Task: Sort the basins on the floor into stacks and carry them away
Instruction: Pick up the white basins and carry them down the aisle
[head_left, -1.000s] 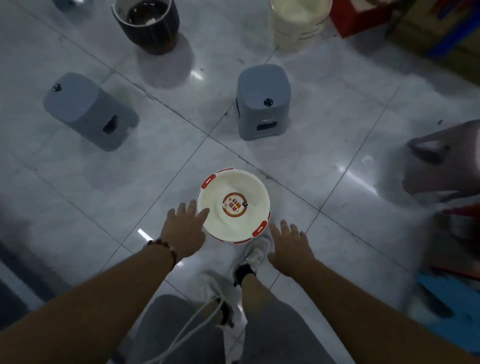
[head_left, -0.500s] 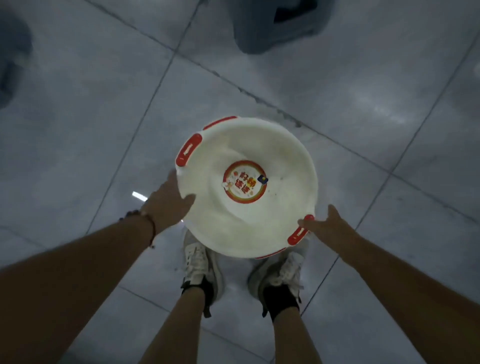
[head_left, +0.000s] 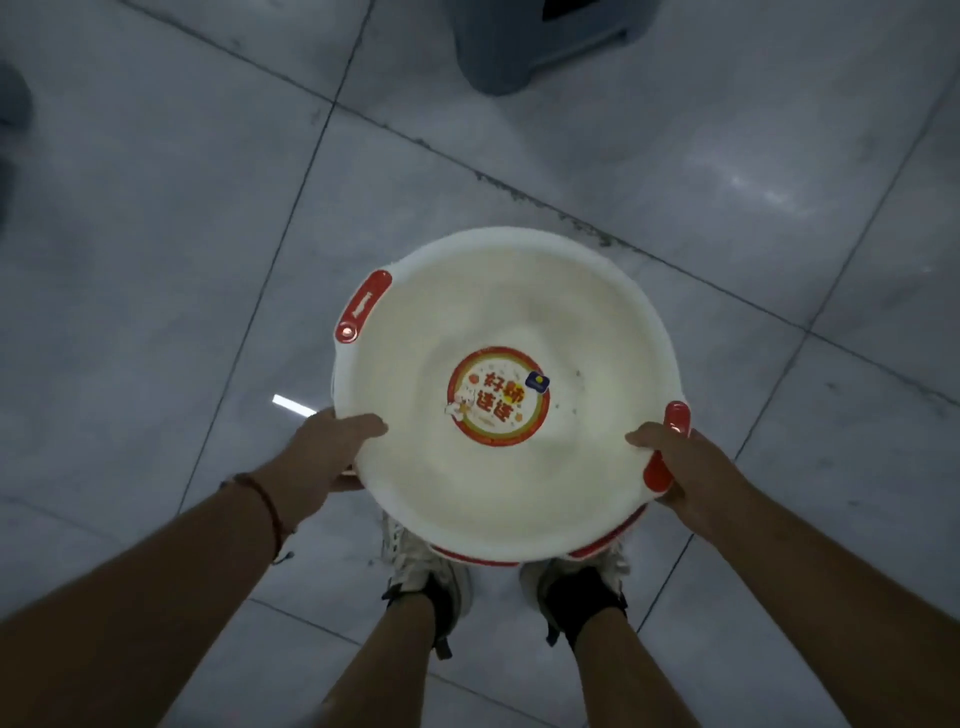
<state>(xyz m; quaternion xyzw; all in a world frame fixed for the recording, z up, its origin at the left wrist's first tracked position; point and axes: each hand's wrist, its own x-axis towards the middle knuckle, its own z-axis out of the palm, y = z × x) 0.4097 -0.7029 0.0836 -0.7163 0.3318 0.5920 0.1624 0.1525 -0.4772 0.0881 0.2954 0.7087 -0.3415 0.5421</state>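
Note:
A white basin with red handles and a round red sticker in its bottom is held up above my feet. A red rim peeks out beneath its near edge, so it seems nested in another basin. My left hand grips the rim on the left, thumb over the edge. On the right, my right hand grips the rim at the red handle, thumb inside.
A grey plastic stool stands on the tiled floor just beyond the basin, at the top edge. My two feet in white shoes are under the basin. A dark object sits at the far left edge.
Both hands closed on the basin's rim and raised it off the floor toward the camera; it now looks larger and covers my shoes.

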